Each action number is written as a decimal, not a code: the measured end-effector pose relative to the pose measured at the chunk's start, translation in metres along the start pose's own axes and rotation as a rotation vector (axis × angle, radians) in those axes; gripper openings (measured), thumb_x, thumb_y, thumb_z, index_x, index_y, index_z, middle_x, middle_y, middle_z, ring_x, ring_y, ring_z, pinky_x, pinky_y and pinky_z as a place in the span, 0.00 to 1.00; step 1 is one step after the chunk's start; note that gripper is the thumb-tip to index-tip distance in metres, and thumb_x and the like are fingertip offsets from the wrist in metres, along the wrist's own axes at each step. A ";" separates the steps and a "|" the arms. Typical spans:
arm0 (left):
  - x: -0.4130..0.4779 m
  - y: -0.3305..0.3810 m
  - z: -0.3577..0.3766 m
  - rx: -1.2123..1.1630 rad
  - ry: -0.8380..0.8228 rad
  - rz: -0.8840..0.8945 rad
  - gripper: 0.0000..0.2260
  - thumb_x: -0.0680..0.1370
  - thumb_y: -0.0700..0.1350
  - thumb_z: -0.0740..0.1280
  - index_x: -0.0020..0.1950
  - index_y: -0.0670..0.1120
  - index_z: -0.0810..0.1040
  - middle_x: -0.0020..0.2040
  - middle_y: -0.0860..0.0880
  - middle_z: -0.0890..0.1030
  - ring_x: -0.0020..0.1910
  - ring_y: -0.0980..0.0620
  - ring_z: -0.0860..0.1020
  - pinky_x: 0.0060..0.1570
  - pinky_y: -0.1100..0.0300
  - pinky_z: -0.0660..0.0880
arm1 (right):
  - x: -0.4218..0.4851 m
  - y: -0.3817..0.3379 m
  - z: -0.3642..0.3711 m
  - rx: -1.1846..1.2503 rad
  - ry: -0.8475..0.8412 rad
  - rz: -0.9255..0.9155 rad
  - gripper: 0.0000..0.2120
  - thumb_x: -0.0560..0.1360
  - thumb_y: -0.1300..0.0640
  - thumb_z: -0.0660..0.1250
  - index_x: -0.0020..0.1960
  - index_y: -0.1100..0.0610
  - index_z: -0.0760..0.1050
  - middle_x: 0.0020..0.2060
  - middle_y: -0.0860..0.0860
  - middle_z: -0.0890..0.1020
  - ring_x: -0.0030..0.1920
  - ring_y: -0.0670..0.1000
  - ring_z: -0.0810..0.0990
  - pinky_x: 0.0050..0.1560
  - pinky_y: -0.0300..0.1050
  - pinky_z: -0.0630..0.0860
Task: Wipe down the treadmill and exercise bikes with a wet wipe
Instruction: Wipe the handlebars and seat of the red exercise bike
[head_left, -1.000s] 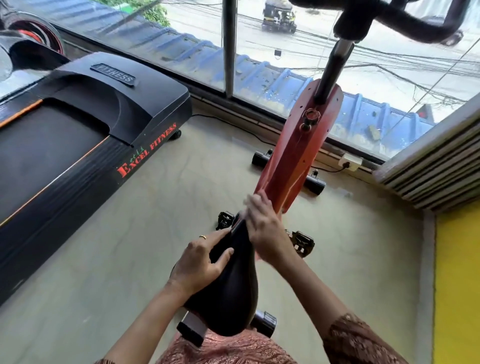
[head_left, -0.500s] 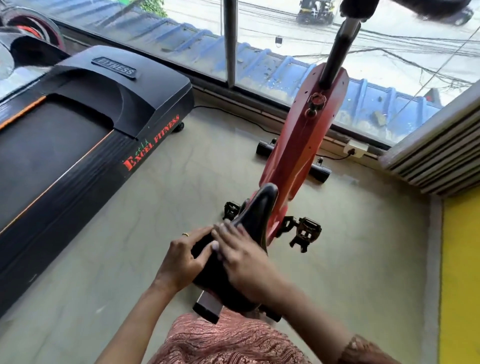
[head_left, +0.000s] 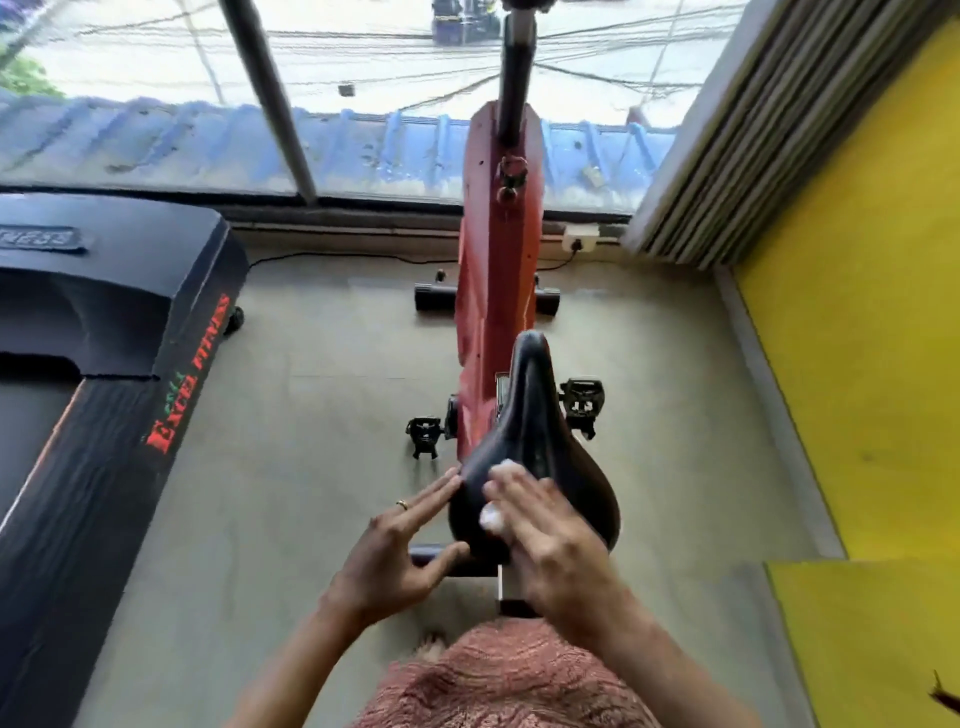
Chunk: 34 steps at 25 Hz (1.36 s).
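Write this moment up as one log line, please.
right hand: presses wet wipe on bike saddle | left hand: open, touches saddle's side

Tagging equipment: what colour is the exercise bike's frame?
The bike frame is red; it shows best in the head view.

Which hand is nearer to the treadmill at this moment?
Left. The left hand is at the left edge of the saddle, toward the treadmill; the right hand presses the wet wipe on top of the saddle, farther away.
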<state>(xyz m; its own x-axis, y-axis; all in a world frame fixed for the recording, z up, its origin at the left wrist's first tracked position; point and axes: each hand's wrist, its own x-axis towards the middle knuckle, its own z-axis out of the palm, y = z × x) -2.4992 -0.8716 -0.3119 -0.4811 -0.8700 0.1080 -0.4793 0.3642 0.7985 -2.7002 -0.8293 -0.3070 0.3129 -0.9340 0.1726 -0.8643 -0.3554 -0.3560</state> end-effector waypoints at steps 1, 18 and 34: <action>-0.002 -0.004 -0.002 -0.009 -0.009 0.022 0.31 0.71 0.52 0.69 0.70 0.41 0.68 0.68 0.49 0.71 0.67 0.65 0.67 0.64 0.72 0.64 | -0.002 0.008 -0.004 0.008 0.044 0.147 0.22 0.78 0.57 0.56 0.70 0.62 0.68 0.71 0.54 0.68 0.73 0.51 0.62 0.74 0.44 0.55; 0.013 -0.013 -0.003 0.001 -0.056 0.257 0.27 0.71 0.48 0.68 0.69 0.39 0.71 0.70 0.46 0.70 0.69 0.54 0.68 0.67 0.66 0.65 | -0.014 -0.047 0.016 -0.090 0.184 0.335 0.20 0.80 0.58 0.56 0.71 0.62 0.67 0.71 0.55 0.67 0.74 0.53 0.61 0.74 0.52 0.56; 0.071 0.021 0.036 0.191 -0.095 0.141 0.33 0.77 0.61 0.51 0.75 0.42 0.57 0.74 0.52 0.52 0.75 0.56 0.48 0.70 0.71 0.41 | 0.022 0.005 -0.040 0.198 0.035 0.825 0.13 0.82 0.58 0.53 0.57 0.62 0.74 0.62 0.56 0.75 0.62 0.57 0.74 0.61 0.44 0.67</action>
<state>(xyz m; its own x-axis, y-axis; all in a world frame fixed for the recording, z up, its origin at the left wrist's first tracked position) -2.5697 -0.9134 -0.3094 -0.6158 -0.7741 0.1469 -0.5281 0.5439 0.6521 -2.7133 -0.8496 -0.2677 -0.4020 -0.8965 -0.1861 -0.7244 0.4357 -0.5342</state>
